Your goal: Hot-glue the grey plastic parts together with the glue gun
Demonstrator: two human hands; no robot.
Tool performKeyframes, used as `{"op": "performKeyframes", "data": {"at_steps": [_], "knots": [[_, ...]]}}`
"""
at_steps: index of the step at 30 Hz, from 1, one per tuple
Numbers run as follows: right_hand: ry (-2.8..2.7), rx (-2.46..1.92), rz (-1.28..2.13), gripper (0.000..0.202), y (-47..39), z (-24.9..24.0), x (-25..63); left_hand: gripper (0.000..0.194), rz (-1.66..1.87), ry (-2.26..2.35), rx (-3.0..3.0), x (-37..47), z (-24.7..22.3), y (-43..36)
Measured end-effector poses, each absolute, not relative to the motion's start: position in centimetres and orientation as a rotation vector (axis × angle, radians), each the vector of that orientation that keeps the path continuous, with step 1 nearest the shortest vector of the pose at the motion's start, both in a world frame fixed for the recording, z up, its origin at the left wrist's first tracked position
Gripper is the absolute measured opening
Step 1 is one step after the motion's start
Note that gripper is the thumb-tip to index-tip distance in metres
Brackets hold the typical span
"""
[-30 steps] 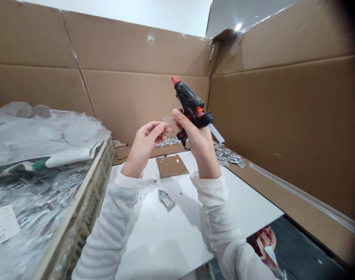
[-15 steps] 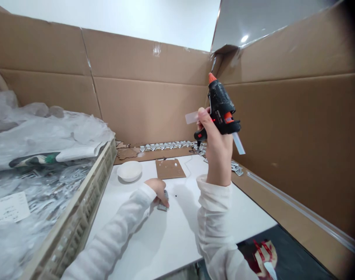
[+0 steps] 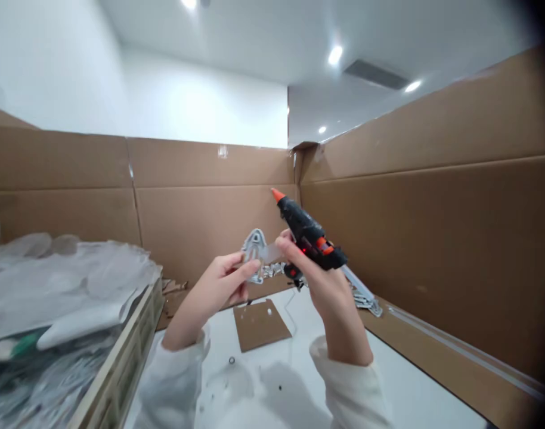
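Note:
My left hand (image 3: 219, 286) is closed on a small grey arrowhead-shaped part (image 3: 255, 238) with an open middle, held up above the table. Close by on its right, my right hand (image 3: 324, 280) grips a black hot glue gun (image 3: 306, 223) whose orange nozzle points up and left. A translucent strip (image 3: 271, 253) is pinched between that hand's thumb and fingers. Its left end reaches the grey part, though I cannot tell whether they touch. A glue stick (image 3: 358, 283) sticks out from the gun's rear.
A brown cardboard square (image 3: 259, 333) lies on the white tabletop (image 3: 245, 387), and a small dark ring (image 3: 232, 360) lies nearer. Plastic-wrapped goods fill a beige crate (image 3: 133, 345) at left. Grey parts (image 3: 366, 304) lie at right. Cardboard walls (image 3: 201, 220) stand around.
My left hand has lifted the grey part from the tabletop up toward the right hand. The glue gun and strip have come left, close to the part. The view has tilted upward.

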State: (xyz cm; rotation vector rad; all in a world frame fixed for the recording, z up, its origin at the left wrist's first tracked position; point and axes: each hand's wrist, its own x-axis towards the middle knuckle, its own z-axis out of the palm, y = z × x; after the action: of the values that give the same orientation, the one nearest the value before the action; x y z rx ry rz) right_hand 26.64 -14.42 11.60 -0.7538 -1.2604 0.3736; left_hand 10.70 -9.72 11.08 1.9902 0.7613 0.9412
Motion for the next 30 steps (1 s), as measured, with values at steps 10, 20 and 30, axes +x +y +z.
{"op": "performKeyframes", "data": {"at_steps": [10, 20, 30], "knots": [[-1.587, -0.689, 0.473, 0.024, -15.1, 12.0, 25.7, 0.029, 1.004, 0.821, 2.229, 9.2, 11.0, -12.6], [-1.775, -0.768, 0.359, 0.015, -16.3, 12.5, 25.6, 0.028, 0.874, 0.859, 2.259, 7.5, 10.9, -13.0], [-1.766, -0.654, 0.266, 0.010, -15.2, 11.9, 25.3, 0.023, 0.918, 0.899, 2.237, 7.8, 11.3, -13.4]]}}
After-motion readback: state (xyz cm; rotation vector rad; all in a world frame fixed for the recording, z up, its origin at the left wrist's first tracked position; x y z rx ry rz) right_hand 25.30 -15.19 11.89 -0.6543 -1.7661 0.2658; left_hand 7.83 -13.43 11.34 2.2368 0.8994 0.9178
